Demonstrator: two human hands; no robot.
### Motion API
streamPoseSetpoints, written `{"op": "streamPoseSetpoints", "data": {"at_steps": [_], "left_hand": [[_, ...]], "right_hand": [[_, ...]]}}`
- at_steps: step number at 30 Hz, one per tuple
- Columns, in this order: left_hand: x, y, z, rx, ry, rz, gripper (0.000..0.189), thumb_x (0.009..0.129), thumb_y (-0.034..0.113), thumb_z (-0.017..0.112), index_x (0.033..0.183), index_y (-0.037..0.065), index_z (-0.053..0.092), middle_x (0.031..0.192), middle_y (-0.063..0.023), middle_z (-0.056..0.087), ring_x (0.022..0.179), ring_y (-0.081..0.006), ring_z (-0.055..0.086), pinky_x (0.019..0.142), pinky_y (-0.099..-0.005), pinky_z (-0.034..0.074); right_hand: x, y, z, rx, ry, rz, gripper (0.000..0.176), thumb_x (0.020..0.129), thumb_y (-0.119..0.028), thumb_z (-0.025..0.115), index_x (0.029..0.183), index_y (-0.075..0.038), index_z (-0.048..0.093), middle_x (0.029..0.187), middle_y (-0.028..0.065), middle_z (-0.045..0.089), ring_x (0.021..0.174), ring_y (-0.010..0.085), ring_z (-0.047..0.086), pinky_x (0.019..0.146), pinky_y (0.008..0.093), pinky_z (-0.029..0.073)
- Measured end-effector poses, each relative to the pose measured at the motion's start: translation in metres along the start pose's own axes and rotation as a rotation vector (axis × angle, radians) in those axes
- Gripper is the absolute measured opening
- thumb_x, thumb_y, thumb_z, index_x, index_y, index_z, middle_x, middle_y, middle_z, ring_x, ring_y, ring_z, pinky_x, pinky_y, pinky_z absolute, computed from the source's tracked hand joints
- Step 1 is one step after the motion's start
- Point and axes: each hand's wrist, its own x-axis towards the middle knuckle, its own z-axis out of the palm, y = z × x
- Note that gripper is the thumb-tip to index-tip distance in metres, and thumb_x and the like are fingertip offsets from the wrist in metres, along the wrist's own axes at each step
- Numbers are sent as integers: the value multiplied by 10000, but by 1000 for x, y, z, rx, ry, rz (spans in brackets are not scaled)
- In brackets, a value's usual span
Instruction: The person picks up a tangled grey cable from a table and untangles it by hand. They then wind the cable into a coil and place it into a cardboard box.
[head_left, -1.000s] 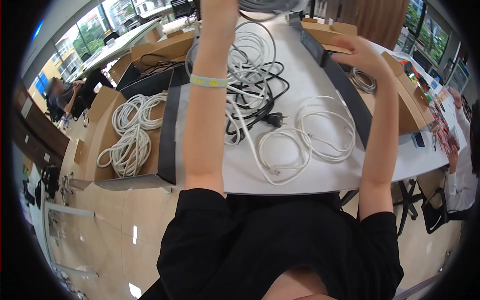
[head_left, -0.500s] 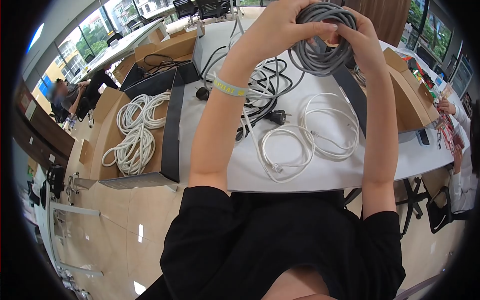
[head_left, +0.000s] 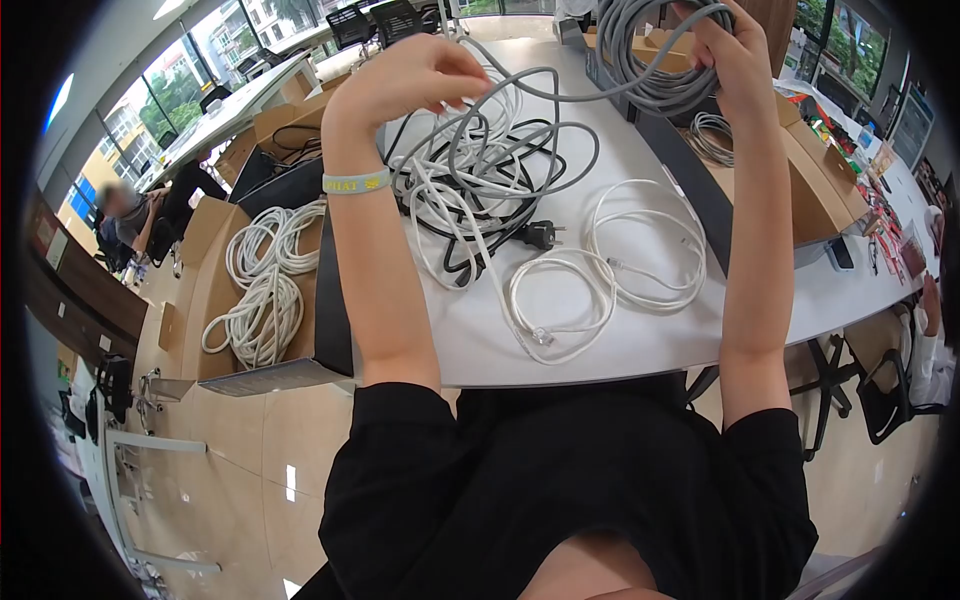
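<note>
My right hand point(head_left: 735, 60) grips a thick coil of grey cable point(head_left: 655, 85) above the far right part of the table. My left hand point(head_left: 425, 78) is off to the left, its thumb and fingers pinched on a loose run of the same grey cable. Slack grey loops hang between the hands, over a tangle of white cables point(head_left: 440, 195) and black cables. A black power plug point(head_left: 540, 235) sticks out of that tangle. Nearer me lie two loosely coiled white network cables point(head_left: 560, 300), with clear connectors showing.
A cardboard box point(head_left: 330, 300) at left holds bundled white cables point(head_left: 265, 290); behind it, another open box contains black cables. At right, a box point(head_left: 810, 190) has a small grey coil point(head_left: 712, 138) inside. A phone point(head_left: 840, 253) lies beyond it. People sit at both sides.
My left hand has left the coil and moved left, drawing a length of grey cable with it. My right hand keeps the coil, which has shifted slightly up.
</note>
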Motion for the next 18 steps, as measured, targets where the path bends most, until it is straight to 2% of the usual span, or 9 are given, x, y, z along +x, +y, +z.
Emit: {"op": "streamPoseSetpoints", "data": {"at_steps": [5,7,9,11,13,14,15,17,18], "left_hand": [[13,19,19,1,-221,162,381,703,382,698,831,24,689,715,-34,625,690,-95,586,597,-230,473],[15,23,18,-144,-263,203,320,758,299,674,852,-6,675,713,-42,634,619,-66,566,591,-202,462],[16,23,17,-156,-164,202,317,773,326,666,818,14,686,657,-31,619,570,-62,550,551,-193,449],[14,26,13,-252,61,237,336,780,368,663,805,33,687,642,-26,610,537,-52,526,516,-186,432],[20,20,14,-310,162,230,341,791,388,652,780,49,684,649,-14,609,560,-42,529,526,-179,424],[21,27,21,-320,275,301,328,797,376,648,764,51,681,658,-7,610,575,-40,528,538,-172,417],[22,33,27,-330,389,371,316,803,363,644,748,54,678,667,0,611,590,-37,526,549,-164,410],[26,38,34,-226,313,358,290,812,326,641,836,38,671,733,-7,623,659,-53,553,614,-176,428],[27,46,45,-205,298,388,304,808,320,645,888,27,655,767,-16,626,685,-63,563,640,-190,437]], "right_hand": [[4,7,-3,70,57,32,70,743,-47,625,792,-41,576,559,-45,450,450,33,368,404,194,271],[9,16,-17,26,-16,97,168,732,-53,659,873,1,584,635,-14,516,535,54,457,476,194,355],[13,26,-21,-52,-92,85,140,758,-107,645,860,-19,606,597,-24,488,510,52,443,467,209,360],[12,29,-25,-126,-163,74,137,783,-160,631,847,-39,627,560,-33,461,484,51,430,459,223,365],[1,12,-11,-510,-221,11,138,779,-182,638,809,-47,622,539,-27,444,477,42,424,451,231,343],[0,13,-7,-603,-239,-61,149,756,-169,639,802,-33,598,550,36,498,481,129,482,479,281,377],[-1,14,-2,-603,-238,-59,149,756,-169,639,802,-33,598,550,36,498,481,129,482,479,281,377],[-5,13,10,-770,-335,-345,152,735,-141,627,798,-10,581,599,127,548,533,269,531,528,343,405],[-9,11,16,-708,-381,-312,177,714,-136,621,798,13,577,668,191,578,607,357,542,576,371,421]]}}
